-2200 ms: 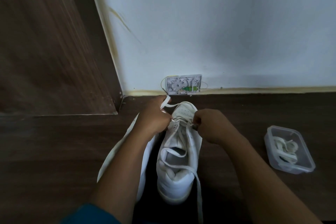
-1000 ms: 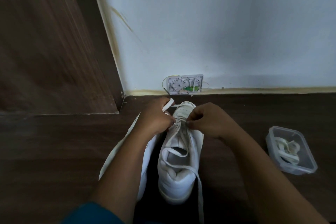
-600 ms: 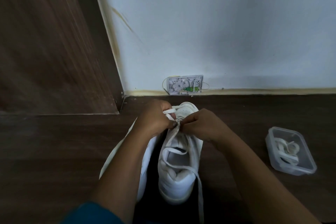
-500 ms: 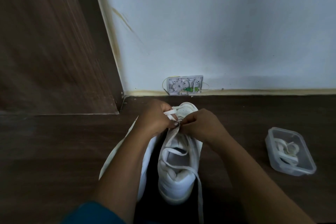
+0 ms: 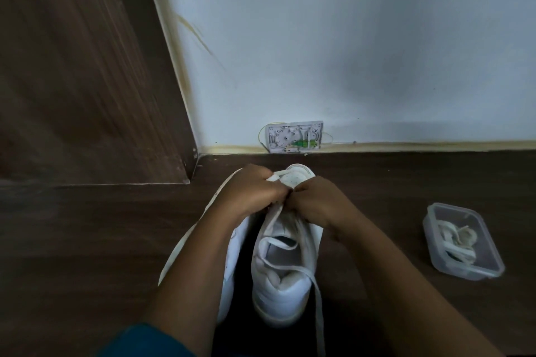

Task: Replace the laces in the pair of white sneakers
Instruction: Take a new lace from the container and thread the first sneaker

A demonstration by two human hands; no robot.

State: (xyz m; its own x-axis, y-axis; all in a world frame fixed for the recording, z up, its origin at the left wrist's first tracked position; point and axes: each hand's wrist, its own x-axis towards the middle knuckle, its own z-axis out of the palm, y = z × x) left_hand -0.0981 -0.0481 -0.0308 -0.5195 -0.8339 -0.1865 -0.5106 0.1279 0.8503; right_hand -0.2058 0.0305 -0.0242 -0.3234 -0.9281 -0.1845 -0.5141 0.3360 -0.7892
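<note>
A white sneaker point(image 5: 285, 284) stands upright on the dark wood floor, toe toward the wall. Its partner point(image 5: 232, 264) lies beside it on the left, mostly hidden under my left forearm. Both hands meet over the front eyelets. My left hand point(image 5: 251, 195) grips one end of the white lace point(image 5: 317, 307), whose tip pokes out past its knuckles. My right hand point(image 5: 314, 201) pinches the lace at the middle of the shoe. A loose stretch of lace loops across the shoe's opening and trails down toward me.
A clear plastic box point(image 5: 464, 242) holding coiled white laces sits on the floor to the right. A small white wall plate point(image 5: 294, 136) is fixed low on the pale wall straight ahead. A brown wooden panel point(image 5: 87, 81) stands at the left.
My right hand has moved left from the shoe's right edge until its knuckles meet my left hand over the front eyelets. The shoe and the box have stayed put.
</note>
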